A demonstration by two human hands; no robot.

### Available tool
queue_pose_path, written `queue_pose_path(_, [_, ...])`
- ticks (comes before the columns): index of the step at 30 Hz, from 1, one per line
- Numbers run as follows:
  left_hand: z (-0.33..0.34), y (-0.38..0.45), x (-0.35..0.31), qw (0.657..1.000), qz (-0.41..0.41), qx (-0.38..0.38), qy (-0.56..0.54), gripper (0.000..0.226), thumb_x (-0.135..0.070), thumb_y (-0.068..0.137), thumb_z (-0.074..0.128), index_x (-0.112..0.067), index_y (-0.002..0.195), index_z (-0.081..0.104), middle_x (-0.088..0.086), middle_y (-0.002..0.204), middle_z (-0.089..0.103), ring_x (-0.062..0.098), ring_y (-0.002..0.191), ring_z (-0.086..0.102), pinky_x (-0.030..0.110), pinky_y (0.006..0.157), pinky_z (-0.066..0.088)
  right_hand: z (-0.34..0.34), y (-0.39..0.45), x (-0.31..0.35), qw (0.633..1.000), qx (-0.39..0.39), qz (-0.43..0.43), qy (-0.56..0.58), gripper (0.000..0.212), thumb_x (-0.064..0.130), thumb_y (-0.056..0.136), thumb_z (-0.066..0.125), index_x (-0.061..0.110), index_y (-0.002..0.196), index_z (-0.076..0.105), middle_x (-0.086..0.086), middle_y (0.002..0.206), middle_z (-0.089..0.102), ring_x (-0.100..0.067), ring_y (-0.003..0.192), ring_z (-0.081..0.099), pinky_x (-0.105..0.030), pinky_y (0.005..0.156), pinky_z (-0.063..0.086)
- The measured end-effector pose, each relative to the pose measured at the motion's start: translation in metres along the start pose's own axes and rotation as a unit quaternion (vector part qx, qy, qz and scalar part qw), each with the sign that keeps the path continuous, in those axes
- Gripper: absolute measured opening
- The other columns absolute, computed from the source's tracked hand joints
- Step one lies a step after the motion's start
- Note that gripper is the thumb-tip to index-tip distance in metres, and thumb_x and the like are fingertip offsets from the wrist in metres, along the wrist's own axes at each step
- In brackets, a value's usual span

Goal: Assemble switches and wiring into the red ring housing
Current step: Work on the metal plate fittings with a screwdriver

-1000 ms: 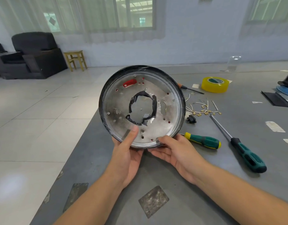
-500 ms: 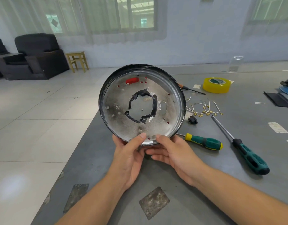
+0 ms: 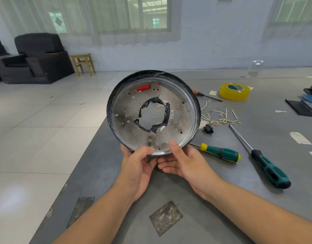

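Grey counter [image 3: 257,199] under your arms, tiled floor and armchairs way off behind it.

Nearest you, your left hand [image 3: 136,169] and right hand [image 3: 188,166] pinch the lower rim of the ring housing [image 3: 134,134], thumbs on the metal face, fingers [image 3: 167,169] curled behind. You've got it tilted up toward you, probably to check which holes take the switches, red showing through the slots. Just right of it lie two green screwdrivers [image 3: 220,154], handy for later. Further back sit the small black switch [image 3: 208,128] and the loose wires [image 3: 220,118] with terminals, none fitted yet. Beyond those, the yellow tape roll [image 3: 234,91].
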State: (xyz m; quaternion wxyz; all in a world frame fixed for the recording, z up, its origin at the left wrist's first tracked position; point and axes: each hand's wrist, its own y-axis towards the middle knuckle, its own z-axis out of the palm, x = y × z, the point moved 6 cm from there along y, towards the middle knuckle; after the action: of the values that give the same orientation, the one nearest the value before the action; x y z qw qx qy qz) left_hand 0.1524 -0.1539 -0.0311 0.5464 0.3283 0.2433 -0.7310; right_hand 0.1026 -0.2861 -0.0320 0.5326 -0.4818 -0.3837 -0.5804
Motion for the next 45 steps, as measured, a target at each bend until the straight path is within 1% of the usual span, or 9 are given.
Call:
queue_pose_path(7, [-0.008, 0.0, -0.003, 0.999, 0.03, -0.025, -0.004, 0.064, 0.004, 0.071, 0.064, -0.025, 0.125, 0.048, 0.016, 0.113, 0.066, 0.028, 0.099, 0.071, 0.056, 0.101, 0.054, -0.007, 0.002, 0.0, 0.997, -0.007, 0.013, -0.076, 0.076, 0.074, 0.071, 0.067, 0.011, 0.114, 0.064, -0.016, 0.088, 0.077, -0.033, 0.079, 0.078, -0.031, 0.066, 0.062])
queue_pose_path(10, [-0.01, 0.002, -0.004, 0.999, 0.044, -0.024, -0.002, 0.058, 0.012, 0.079, 0.061, -0.024, 0.122, 0.048, 0.01, 0.104, 0.069, 0.019, 0.085, 0.074, 0.052, 0.092, 0.06, -0.027, 0.001, 0.016, 0.974, -0.049, -0.026, -0.22, 0.068, 0.081, 0.074, 0.058, 0.018, 0.099, 0.064, -0.005, 0.078, 0.076, -0.025, 0.061, 0.075, -0.031, 0.054, 0.058])
queue_pose_path(14, [-0.015, 0.007, -0.004, 0.998, 0.046, -0.043, -0.016, 0.059, 0.006, 0.066, 0.064, -0.023, 0.116, 0.052, 0.006, 0.1, 0.071, 0.015, 0.076, 0.072, 0.055, 0.092, 0.061, -0.068, -0.006, 0.065, 0.818, -0.121, -0.235, -0.511, 0.03, 0.058, 0.096, 0.054, 0.032, 0.088, 0.067, 0.016, 0.075, 0.068, -0.005, 0.068, 0.064, -0.016, 0.063, 0.046])
queue_pose_path(18, [-0.019, 0.008, -0.005, 0.997, 0.045, -0.064, -0.014, 0.061, 0.004, 0.065, 0.062, -0.022, 0.118, 0.053, 0.01, 0.11, 0.07, 0.023, 0.092, 0.071, 0.066, 0.101, 0.054, -0.088, -0.009, 0.079, 0.649, -0.041, -0.326, -0.686, 0.005, 0.024, 0.09, 0.073, 0.026, 0.093, 0.076, 0.008, 0.095, 0.067, -0.018, 0.088, 0.058, -0.038, 0.077, 0.052])
queue_pose_path(25, [-0.017, 0.007, -0.005, 0.997, 0.045, -0.069, -0.005, 0.058, 0.003, 0.065, 0.063, -0.023, 0.116, 0.051, 0.008, 0.104, 0.067, 0.017, 0.083, 0.068, 0.065, 0.101, 0.055, -0.099, 0.0, 0.065, 0.595, 0.017, -0.292, -0.749, 0.01, 0.046, 0.086, 0.076, 0.039, 0.093, 0.079, 0.012, 0.121, 0.065, -0.024, 0.116, 0.055, -0.044, 0.089, 0.048])
queue_pose_path(32, [-0.016, 0.004, -0.005, 0.997, 0.041, -0.072, 0.009, 0.051, 0.008, 0.074, 0.063, -0.023, 0.114, 0.049, -0.002, 0.087, 0.067, 0.008, 0.064, 0.065, 0.061, 0.101, 0.056, -0.094, 0.003, 0.061, 0.597, 0.004, -0.26, -0.759, 0.014, 0.045, 0.093, 0.067, 0.038, 0.1, 0.079, 0.016, 0.126, 0.062, -0.02, 0.124, 0.049, -0.038, 0.091, 0.039])
queue_pose_path(36, [-0.018, 0.004, -0.006, 0.996, 0.037, -0.08, 0.014, 0.055, 0.005, 0.075, 0.065, -0.024, 0.118, 0.048, 0.004, 0.106, 0.068, 0.014, 0.084, 0.071, 0.055, 0.096, 0.06, -0.089, 0.0, 0.059, 0.617, 0.008, -0.252, -0.746, 0.016, 0.041, 0.097, 0.064, 0.033, 0.102, 0.077, 0.015, 0.126, 0.063, -0.019, 0.127, 0.048, -0.039, 0.098, 0.039])
queue_pose_path(39, [-0.02, 0.006, -0.004, 0.995, 0.027, -0.093, 0.024, 0.052, 0.011, 0.085, 0.063, -0.024, 0.12, 0.046, 0.011, 0.121, 0.065, 0.02, 0.096, 0.071, 0.049, 0.09, 0.064, -0.083, -0.003, 0.064, 0.684, -0.031, -0.264, -0.68, 0.014, 0.032, 0.098, 0.064, 0.024, 0.105, 0.074, 0.011, 0.118, 0.067, -0.013, 0.115, 0.057, -0.038, 0.098, 0.046])
queue_pose_path(45, [-0.02, 0.005, -0.002, 0.995, 0.007, -0.098, 0.031, 0.058, 0.015, 0.087, 0.06, -0.027, 0.122, 0.042, 0.018, 0.138, 0.062, 0.038, 0.122, 0.068, 0.047, 0.081, 0.065, -0.054, -0.015, 0.087, 0.852, -0.123, -0.309, -0.405, 0.009, 0.013, 0.089, 0.079, 0.02, 0.087, 0.074, 0.014, 0.075, 0.071, -0.006, 0.072, 0.067, -0.017, 0.067, 0.052])
